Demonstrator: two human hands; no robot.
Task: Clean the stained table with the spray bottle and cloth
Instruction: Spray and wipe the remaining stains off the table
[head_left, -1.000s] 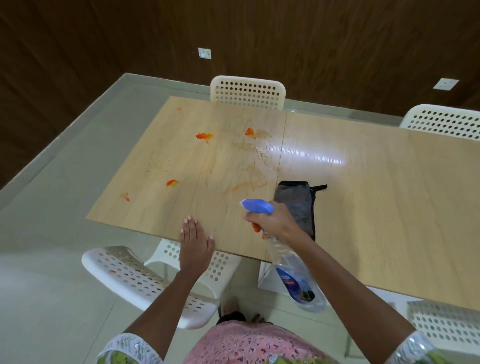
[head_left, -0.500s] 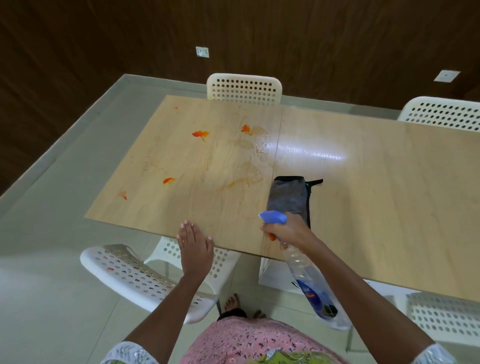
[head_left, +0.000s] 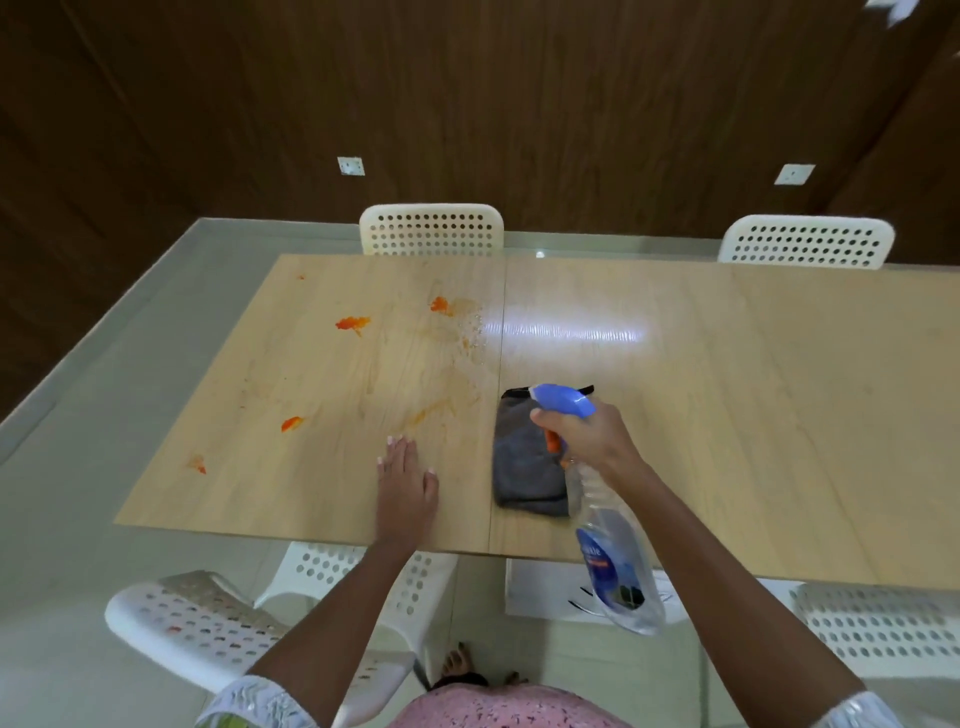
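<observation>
The light wooden table (head_left: 727, 415) carries orange stains (head_left: 352, 323) and smears across its left half, with wet droplets near the centre seam. My right hand (head_left: 587, 439) grips the clear spray bottle (head_left: 610, 551) by its neck, a finger on the orange trigger; the blue nozzle points left and away, held over the grey folded cloth (head_left: 524, 467). That cloth lies on the table beside the seam, partly hidden by my hand and the bottle. My left hand (head_left: 405, 483) rests flat on the table near the front edge, fingers straight.
White perforated chairs stand at the far side (head_left: 431, 228) (head_left: 808, 241) and at the near side (head_left: 218, 629) (head_left: 883, 629). A dark wooden wall rises behind. Pale floor surrounds the table on the left.
The view has shifted closer over the table. My right hand has carried the bottle forward over the cloth. My left hand has slid further onto the tabletop.
</observation>
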